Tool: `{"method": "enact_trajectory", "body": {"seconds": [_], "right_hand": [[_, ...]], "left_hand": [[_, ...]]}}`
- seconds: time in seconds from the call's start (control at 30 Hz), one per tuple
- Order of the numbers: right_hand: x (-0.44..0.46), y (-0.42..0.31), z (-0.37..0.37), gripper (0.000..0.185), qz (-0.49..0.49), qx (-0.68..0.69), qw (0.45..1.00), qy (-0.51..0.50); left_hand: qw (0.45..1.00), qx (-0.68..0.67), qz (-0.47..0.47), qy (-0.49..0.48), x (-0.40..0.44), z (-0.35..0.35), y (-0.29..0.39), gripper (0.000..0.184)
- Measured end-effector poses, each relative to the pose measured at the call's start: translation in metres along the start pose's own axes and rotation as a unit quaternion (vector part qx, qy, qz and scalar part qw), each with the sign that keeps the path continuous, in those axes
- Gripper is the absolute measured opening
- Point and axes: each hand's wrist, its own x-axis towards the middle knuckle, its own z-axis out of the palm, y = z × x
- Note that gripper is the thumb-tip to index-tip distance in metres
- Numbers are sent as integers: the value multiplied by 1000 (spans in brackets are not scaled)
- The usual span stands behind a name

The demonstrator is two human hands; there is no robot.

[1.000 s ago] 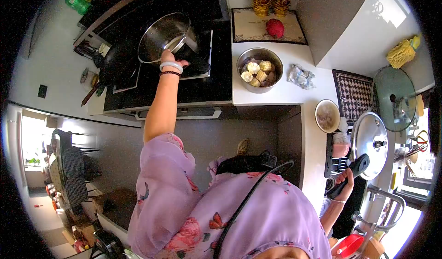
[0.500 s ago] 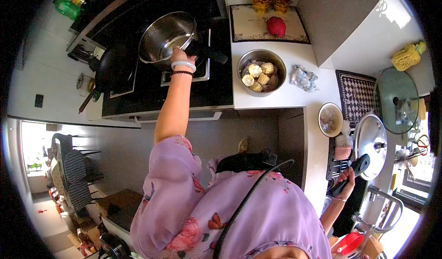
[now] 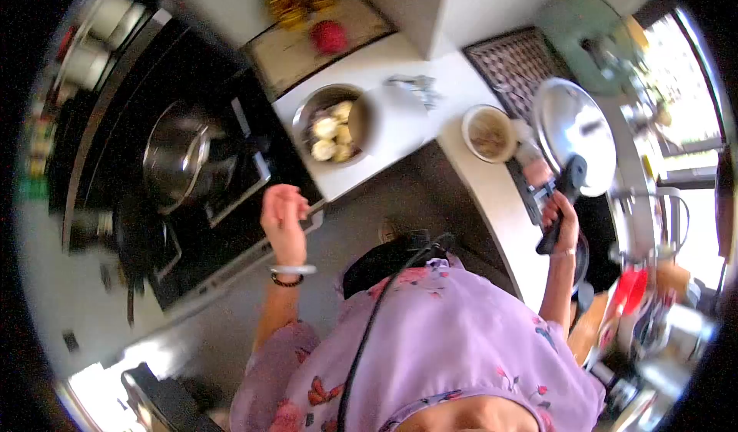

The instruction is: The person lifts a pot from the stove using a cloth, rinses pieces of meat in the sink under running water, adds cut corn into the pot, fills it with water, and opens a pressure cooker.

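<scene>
My left hand hovers over the front edge of the stove, its fingers loosely bent and holding nothing. It is apart from the steel pot, which stands on the black stove. Closer to the counter corner is a metal pot with pieces of corn and darker food in it. On the right, my right hand is wrapped round a long black handle. What that handle belongs to cannot be made out. A steel lid lies just beyond it.
A light bowl with cloudy contents stands at the counter's edge. Behind it are a checked mat and a glass lid. A black wok rests at the left. Ornaments and a red object are at the back.
My left hand has let go of the steel pot and drawn back toward me. My right hand keeps its grip on the black handle. The whole view has turned, with some blur.
</scene>
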Motion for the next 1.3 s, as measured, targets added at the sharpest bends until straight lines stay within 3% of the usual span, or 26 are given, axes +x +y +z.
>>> {"method": "enact_trajectory", "body": {"seconds": [0.13, 0.2, 0.23, 0.27, 0.3, 0.33, 0.43, 0.5, 0.53, 0.57, 0.63, 0.7, 0.73, 0.83, 0.9, 0.93, 0.97, 1.0, 1.07, 1.17, 1.23, 1.3], "right_hand": [[-20, -3, 5, 14, -19, 48, 999, -10], [-31, -11, 6, 14, -16, 45, 999, 14], [-25, -7, 13, 14, -26, 41, 998, 38], [-29, -10, 11, 15, -30, 18, 999, 37], [-29, -14, 6, 16, -33, -6, 999, 35], [-26, -13, -1, 20, -45, -21, 998, 43], [-30, -25, -24, 21, -25, -27, 998, 57], [-35, -37, -30, 17, -22, -21, 997, 71], [-36, -39, -33, 17, -26, -17, 997, 75], [-32, -41, -35, 16, -32, -15, 996, 79], [-28, -47, -43, 16, -6, -5, 995, 97], [-29, -59, -51, 18, -8, -12, 996, 83], [-28, -64, -55, 18, -6, -9, 996, 83], [-13, -75, -58, 19, -5, -30, 997, 66], [5, -74, -59, 18, 3, -47, 998, 42], [16, -75, -55, 18, 3, -55, 998, 42], [27, -77, -58, 23, 12, -82, 996, -16], [40, -79, -56, 23, 18, -79, 996, -40], [70, -80, -46, 23, 33, -72, 994, -77], [124, -70, -33, 15, 68, -93, 988, -100], [175, -51, -28, 14, 51, -120, 982, -138], [226, -35, -22, 14, 75, -153, 976, -138]], "left_hand": [[952, -5, 31, -305, 8, 112, 1, 12], [909, 120, 169, -361, 21, 173, 25, 12], [889, 145, 167, -400, 49, 207, -4, 13], [779, 146, 550, -262, 65, 245, -39, 15], [812, 163, 362, -428, 77, 286, -55, 18], [815, 208, 153, -518, 89, 328, -71, 23], [751, 17, 398, -526, 139, 446, -193, 35], [718, 282, 434, -465, 138, 489, -185, 47], [771, 142, 465, -411, 153, 531, -240, 48], [771, 135, 468, -411, 157, 548, -241, 48], [739, 308, 434, -413, 158, 568, -229, 46], [678, 481, 385, -401, 153, 571, -205, 44], [675, 484, 384, -402, 155, 570, -194, 44], [686, 525, 188, -467, 178, 558, -158, 54], [715, 517, 201, -426, 172, 518, -110, 53], [674, 488, 267, -486, 163, 484, -64, 56], [690, 514, 248, -445, 162, 466, -56, 55], [613, 512, 385, -462, 165, 436, -52, 47], [729, 507, 249, -386, 145, 384, -23, 34], [786, 458, 259, -324, 109, 294, 3, 31], [822, 455, 199, -279, 91, 245, 22, 31], [832, 480, 221, -168, 82, 194, 19, 28]]}}
